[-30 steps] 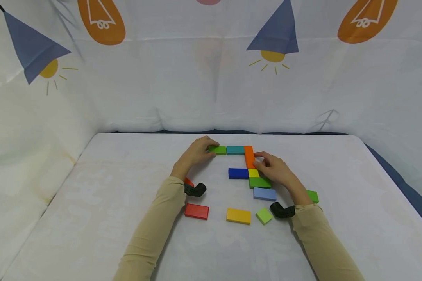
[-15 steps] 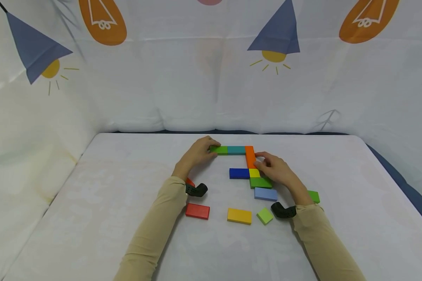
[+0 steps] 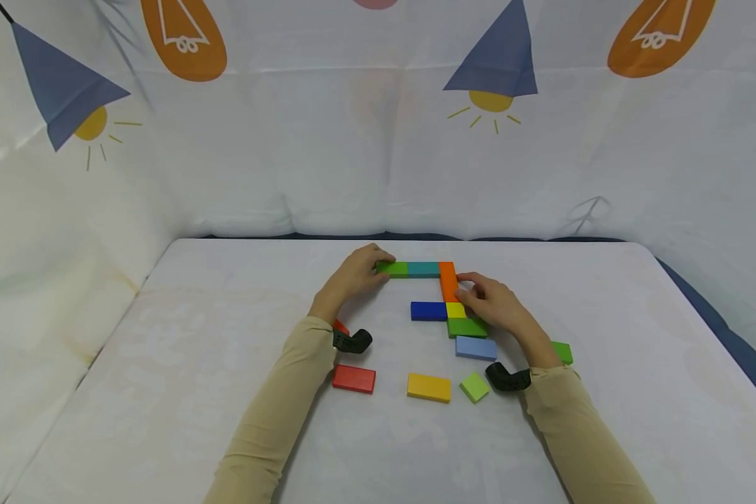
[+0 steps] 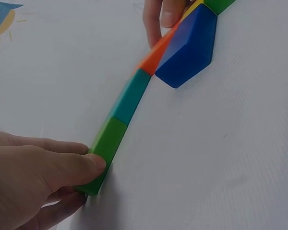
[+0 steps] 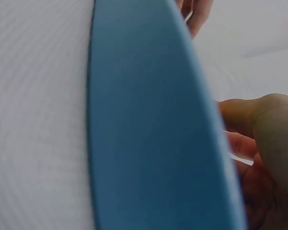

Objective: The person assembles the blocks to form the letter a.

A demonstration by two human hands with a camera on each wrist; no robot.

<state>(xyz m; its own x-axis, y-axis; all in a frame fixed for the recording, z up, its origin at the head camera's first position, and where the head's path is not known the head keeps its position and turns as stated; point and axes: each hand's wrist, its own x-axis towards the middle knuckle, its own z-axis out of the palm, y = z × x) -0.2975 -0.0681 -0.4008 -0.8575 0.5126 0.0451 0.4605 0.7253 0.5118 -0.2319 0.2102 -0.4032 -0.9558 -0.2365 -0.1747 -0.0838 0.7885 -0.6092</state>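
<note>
On the white table, my left hand [image 3: 355,271] pinches the left end of a green block [image 4: 108,143] between thumb and fingers. A teal block [image 3: 423,270] lies end to end with it, reaching an orange block [image 3: 448,281] set crosswise. My right hand [image 3: 493,302] rests at the orange block's right side, thumb and forefinger against that edge. Below the orange block sit a small yellow block [image 3: 456,310], a dark blue block [image 3: 428,311] to its left, and a green block [image 3: 467,327]. A light blue block [image 5: 149,120] hides part of the right hand in the right wrist view.
Nearer the front lie a red block [image 3: 354,379], an amber block [image 3: 429,387] and a small lime block [image 3: 474,387]. Another green block [image 3: 563,352] shows beside the right wrist. An orange-red piece [image 3: 341,327] is mostly covered by the left wrist. A white curtain [image 3: 378,154] hangs behind.
Over the earlier frames the whole head view shifts very slightly. Both hands and the blocks keep their places relative to each other.
</note>
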